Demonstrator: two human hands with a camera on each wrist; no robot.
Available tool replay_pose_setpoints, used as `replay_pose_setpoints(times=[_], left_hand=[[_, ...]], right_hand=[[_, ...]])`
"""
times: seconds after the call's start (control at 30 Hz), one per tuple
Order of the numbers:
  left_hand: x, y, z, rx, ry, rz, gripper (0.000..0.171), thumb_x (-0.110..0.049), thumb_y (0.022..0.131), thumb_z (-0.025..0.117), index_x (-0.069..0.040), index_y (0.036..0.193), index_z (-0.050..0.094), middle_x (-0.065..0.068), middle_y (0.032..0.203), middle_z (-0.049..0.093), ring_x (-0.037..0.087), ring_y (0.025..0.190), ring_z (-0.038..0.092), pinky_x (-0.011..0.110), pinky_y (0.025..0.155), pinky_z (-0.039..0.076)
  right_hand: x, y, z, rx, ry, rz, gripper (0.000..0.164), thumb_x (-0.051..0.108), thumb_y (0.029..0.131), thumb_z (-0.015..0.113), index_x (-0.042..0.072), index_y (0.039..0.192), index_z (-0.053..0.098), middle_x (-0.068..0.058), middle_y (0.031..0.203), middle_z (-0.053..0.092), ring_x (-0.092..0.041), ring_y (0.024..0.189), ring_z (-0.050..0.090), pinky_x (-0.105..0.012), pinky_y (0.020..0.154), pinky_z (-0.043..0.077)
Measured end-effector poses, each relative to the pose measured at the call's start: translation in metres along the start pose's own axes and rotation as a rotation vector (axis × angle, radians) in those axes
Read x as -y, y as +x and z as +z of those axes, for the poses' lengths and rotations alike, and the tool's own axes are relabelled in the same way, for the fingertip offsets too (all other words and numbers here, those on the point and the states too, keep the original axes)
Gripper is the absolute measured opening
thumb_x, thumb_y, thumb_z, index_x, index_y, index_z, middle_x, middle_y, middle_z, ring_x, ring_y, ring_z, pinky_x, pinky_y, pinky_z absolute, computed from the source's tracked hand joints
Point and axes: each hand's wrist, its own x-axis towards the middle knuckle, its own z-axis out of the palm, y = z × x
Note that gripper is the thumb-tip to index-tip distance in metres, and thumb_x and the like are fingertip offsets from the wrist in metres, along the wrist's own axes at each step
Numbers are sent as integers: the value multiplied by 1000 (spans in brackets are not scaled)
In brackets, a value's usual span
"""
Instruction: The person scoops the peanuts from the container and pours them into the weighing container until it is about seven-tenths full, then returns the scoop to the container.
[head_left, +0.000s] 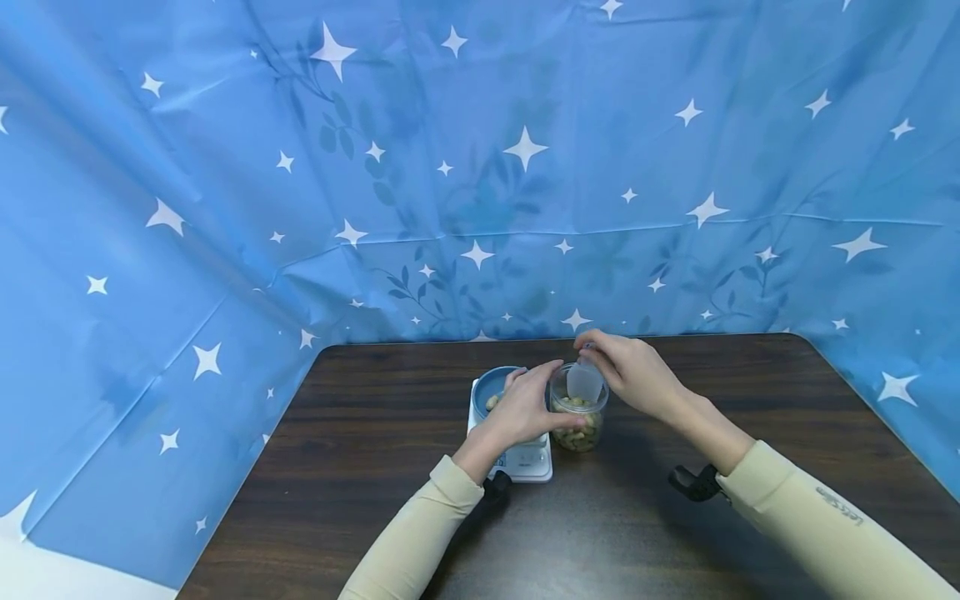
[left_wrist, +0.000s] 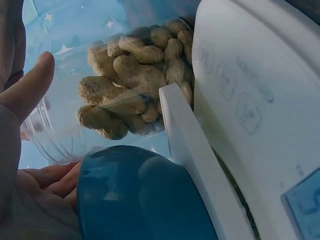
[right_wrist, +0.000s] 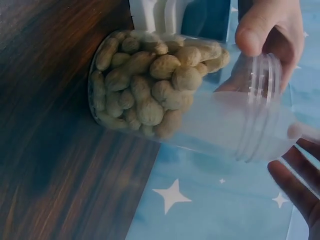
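A clear screw-neck jar stands on the table, partly filled with unshelled peanuts. My left hand holds it near the neck, thumb on the near side and fingers round the far side. From above, my right hand pinches the top end of a translucent white scoop. The scoop's wide part sits inside the jar, reaching down to the peanuts. Left of the jar, a blue bowl rests on a white kitchen scale. At least one peanut shows in the bowl; my left hand hides much of it.
The dark wooden table carries all of this. Behind it hangs a blue curtain with white stars. The scale stands close beside the jar, its display partly visible in the left wrist view.
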Motion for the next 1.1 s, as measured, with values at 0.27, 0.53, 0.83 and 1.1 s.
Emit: replay_pose_setpoints(times=[0.27, 0.53, 0.83, 1.1], left_hand=[[-1, 2, 0, -17, 8, -10, 93, -57, 85, 80, -9, 155, 42, 4, 143, 59, 18, 128, 56, 50, 116, 30], [-1, 3, 1, -21, -2, -18, 90, -56, 85, 80, -8, 153, 45, 5, 143, 59, 17, 127, 57, 48, 113, 34], [0, 2, 1, -30, -34, -27, 88, -54, 85, 81, -9, 153, 46, 3, 141, 60, 16, 124, 57, 48, 112, 35], [-1, 1, 1, -17, -54, -35, 88, -52, 85, 82, -8, 152, 46, 3, 140, 60, 16, 123, 58, 50, 112, 34]], right_hand=[[-4, 8, 7, -1, 15, 25, 14, -1, 100, 64, 9, 110, 66, -1, 84, 70, -6, 62, 59, -31, 54, 47], [-11, 11, 12, -24, 51, 84, 11, 1, 102, 61, 9, 109, 66, 3, 76, 68, -1, 53, 47, -28, 49, 38], [-9, 12, 21, -115, 38, 125, 10, 2, 103, 60, 9, 109, 65, 2, 72, 65, -1, 47, 40, -28, 44, 33], [-5, 10, 25, -163, -24, 120, 9, 3, 102, 63, 8, 108, 66, 11, 62, 49, 2, 44, 26, -27, 41, 27]])
